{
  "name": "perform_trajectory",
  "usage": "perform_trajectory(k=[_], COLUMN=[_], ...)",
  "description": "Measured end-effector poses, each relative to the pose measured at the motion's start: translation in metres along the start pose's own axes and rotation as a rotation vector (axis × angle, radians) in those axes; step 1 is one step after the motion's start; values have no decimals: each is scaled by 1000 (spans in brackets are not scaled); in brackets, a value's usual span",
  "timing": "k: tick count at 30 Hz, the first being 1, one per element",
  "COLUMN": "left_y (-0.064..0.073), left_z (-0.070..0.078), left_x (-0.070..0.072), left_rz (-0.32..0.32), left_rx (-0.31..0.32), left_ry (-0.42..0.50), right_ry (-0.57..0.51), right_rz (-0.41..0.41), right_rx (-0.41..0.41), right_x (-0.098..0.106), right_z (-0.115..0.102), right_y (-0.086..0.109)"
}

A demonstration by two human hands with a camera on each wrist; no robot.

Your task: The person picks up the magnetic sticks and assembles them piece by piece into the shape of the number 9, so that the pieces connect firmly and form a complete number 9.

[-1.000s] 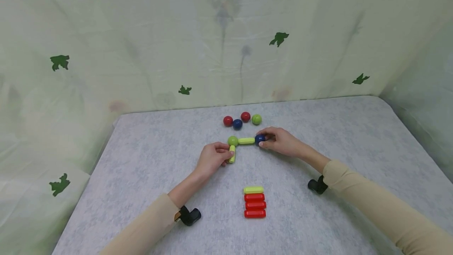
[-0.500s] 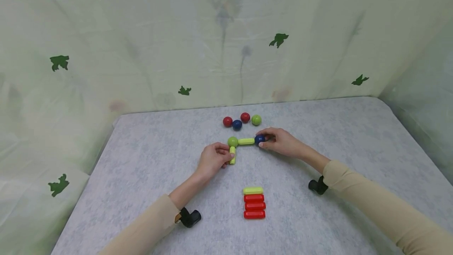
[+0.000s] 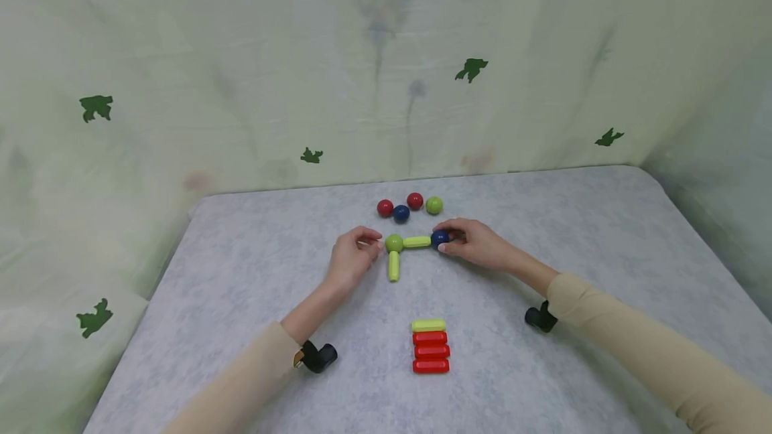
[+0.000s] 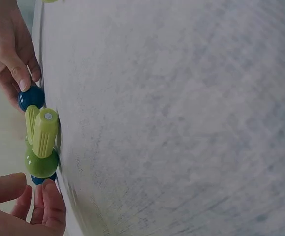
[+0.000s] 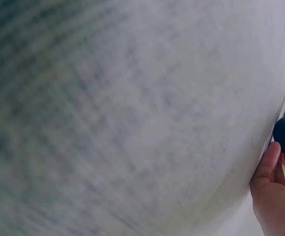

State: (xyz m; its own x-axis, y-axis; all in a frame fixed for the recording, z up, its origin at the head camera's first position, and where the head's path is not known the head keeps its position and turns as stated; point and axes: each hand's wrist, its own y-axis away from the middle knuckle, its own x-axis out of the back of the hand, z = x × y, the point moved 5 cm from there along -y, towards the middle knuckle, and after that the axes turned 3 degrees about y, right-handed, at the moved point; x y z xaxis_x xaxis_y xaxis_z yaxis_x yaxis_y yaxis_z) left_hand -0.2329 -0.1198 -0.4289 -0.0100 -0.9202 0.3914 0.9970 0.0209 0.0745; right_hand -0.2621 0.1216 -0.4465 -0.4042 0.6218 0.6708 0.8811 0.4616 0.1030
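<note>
Pale patterned cloth (image 3: 253, 86) rises behind a mottled grey worktop (image 3: 512, 387), and near the middle of that worktop lies a right-angled piece of building work: a green ball (image 3: 394, 242) at the corner, a crosswise rod (image 3: 417, 242) reaching from it to a blue ball (image 3: 438, 238), and a lengthwise rod (image 3: 394, 266) pointing towards the person. The right hand (image 3: 479, 244) pinches the blue ball between thumb and fingers. The left hand (image 3: 350, 260) is just left of the green ball, thumb parted from loosely bent fingers, with nothing in its grasp; whether a fingertip brushes the ball I cannot tell.

For good work here, the right hand's light, steady pinch makes a sensible anchor, since a nudge to either ball could swing both rods out of square. The left hand would do best to come at the green ball from the side, clear of the joints. The lengthwise rod's free end shows a silvery disc, probably the joining face, so leave it uncovered and in line. Four loose balls (image 3: 415, 201) beyond and a row of loose rods (image 3: 430, 351) nearer the person are well placed, out of the way of both wrists
</note>
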Motion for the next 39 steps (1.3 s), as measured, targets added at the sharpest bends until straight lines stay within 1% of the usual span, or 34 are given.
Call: perform_trajectory(k=[5,10,12,13,16,19,21,23,25,27,29,31,34,39], left_y=[-12,-26,-34,-37,-49,-60,-66,-70,-73,-74,-74,-74,-74,-73], left_z=[1,1,1,1,-2,-4,-4,-4,-5,-6,-5,-4,-2,-3], left_x=[1,0,-1,-1,-1,-2,-3,-5,-7,-9,-10,-11,-11,-10], left_rz=[23,25,23,23,21,5,-21,-59,-99,-135,-153,-154,-141,-110], left_rx=[9,74,91,90,50,-28,-83,-118,-126,-120,-118,-126,-136,-130], left_ry=[-1,68,96,96,87,41,14,-15,-29,-48,-71,-93,-114,-112], right_ry=[-1,-3,-6,-7,-9,-13,-16,-19,-21,-25,-25,-26,-20,-15], right_rz=[8,14,16,17,14,14,12,12,10,9,13,17,21,20], right_rx=[-15,-6,-2,-2,-2,-4,-8,-14,-18,-19,-15,-10,-1,7], right_x=[-1,-1,-1,-1,-2,-2,-2,-2,-3,-3,-3,-3,-2,-3], right_z=[0,-1,-1,0,0,0,0,-1,-1,-1,-1,-1,-1,-1], right_y=[0,1,1,1,1,1,2,2,1,1,2,2,1,2])
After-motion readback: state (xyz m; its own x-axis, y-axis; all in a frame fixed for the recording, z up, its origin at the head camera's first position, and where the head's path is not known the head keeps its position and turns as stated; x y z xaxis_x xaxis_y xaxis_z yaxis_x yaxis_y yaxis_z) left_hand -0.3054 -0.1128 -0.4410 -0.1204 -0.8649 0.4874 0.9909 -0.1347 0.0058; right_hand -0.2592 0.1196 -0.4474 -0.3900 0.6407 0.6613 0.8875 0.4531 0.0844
